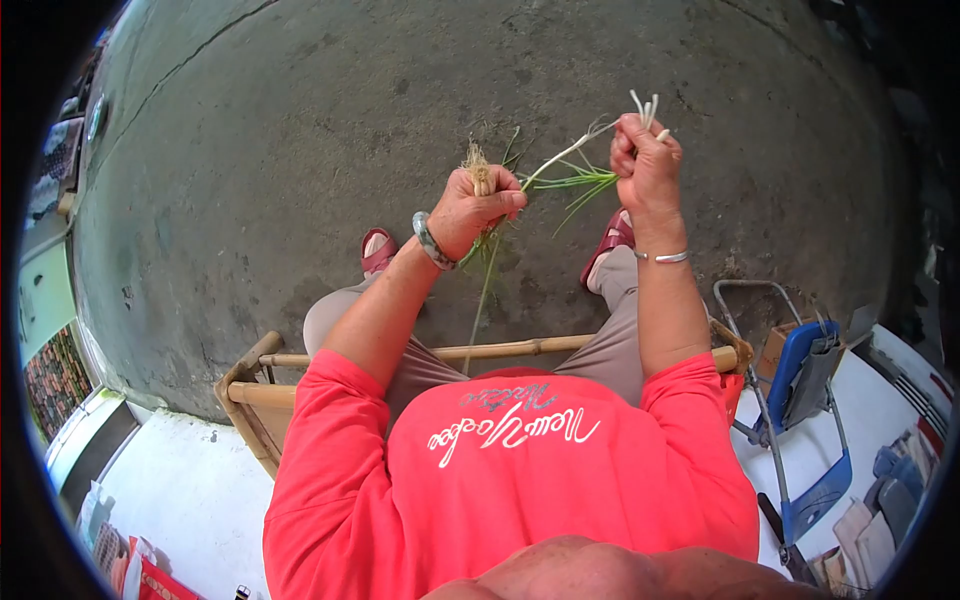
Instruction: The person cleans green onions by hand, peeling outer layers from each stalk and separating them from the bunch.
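Note:
My left hand (480,205), with a beaded bracelet at the wrist, is closed round a bunch of thin spring onions (476,160). Their brown, hairy roots stick up above the fist, and green leaves hang below it. Higher and to the right, my right hand (648,162) wears a silver bangle and grips several cleaned spring onions (646,108). White ends poke out at the top of that fist, while green leaves (590,182) spread out to its left. A single pale spring onion stalk (556,158) stretches between the two hands, its wispy end near the right fingers.
Grey concrete floor (300,120) lies beneath the hands and the red sandals (612,238). A bamboo chair frame (520,348) crosses in front of my body. On the right stands a metal folding frame with a blue part (785,370). Red packaging (165,582) is at the lower left.

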`<state>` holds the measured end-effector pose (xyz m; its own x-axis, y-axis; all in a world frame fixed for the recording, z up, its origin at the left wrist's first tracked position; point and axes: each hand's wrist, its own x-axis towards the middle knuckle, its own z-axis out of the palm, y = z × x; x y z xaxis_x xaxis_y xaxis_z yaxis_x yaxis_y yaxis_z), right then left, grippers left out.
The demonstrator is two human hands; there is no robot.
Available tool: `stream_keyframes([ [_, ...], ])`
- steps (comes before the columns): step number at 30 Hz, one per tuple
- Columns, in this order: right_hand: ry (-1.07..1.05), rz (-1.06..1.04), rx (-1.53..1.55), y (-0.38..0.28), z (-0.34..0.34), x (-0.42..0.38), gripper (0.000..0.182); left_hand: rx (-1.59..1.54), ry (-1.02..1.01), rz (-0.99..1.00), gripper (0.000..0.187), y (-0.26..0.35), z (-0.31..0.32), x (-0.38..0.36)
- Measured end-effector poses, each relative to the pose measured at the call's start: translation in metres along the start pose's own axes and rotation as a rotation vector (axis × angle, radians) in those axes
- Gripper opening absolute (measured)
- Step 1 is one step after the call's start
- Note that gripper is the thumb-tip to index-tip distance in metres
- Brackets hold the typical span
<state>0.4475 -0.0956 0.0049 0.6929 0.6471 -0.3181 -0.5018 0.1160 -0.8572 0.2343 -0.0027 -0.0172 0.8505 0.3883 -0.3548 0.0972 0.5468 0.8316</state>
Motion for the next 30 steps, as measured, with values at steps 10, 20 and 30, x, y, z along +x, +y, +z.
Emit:
stream_keyframes([
  [10,-0.097,0.178,-0.225,0.004,0.009,-0.010,0.015,-0.104,0.059,0.028,0.007,-0.006,-0.005,0.002],
  [20,-0.364,0.219,-0.562,0.019,0.019,-0.020,0.016,-0.152,0.167,0.125,0.009,-0.003,-0.004,0.003],
  [30,-0.342,0.327,-0.114,0.025,0.029,-0.030,0.013,-0.058,0.165,0.072,0.009,-0.006,0.004,0.002],
])
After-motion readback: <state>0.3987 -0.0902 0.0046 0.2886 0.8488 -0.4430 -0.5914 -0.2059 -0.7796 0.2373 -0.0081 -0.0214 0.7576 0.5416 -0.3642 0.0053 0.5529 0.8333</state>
